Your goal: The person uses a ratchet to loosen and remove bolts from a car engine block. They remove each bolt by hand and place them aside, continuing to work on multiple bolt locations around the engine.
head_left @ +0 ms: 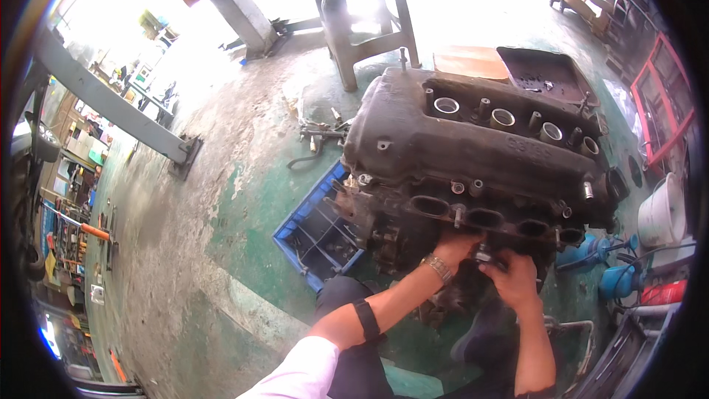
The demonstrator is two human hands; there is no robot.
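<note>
The engine (pixel 473 133) sits right of centre in front of you, its row of ports (pixel 484 219) facing your near side. You seem to be working on a small dark metal piece (pixel 484 256) just below those ports. To do it well, I would steady the piece from the left, keep the right wrist in line with the pull, and keep your knuckles off the rough castings. Your right hand (pixel 517 278) is curled, thumb against the piece, and appears to grip it. Your left hand (pixel 456 248) reaches in under the ports; its fingertips are hidden, so I cannot tell how far they spread or what they hold. Left of the engine lies a blue divided tray (pixel 309 202); a stool (pixel 368 52) stands beyond.
</note>
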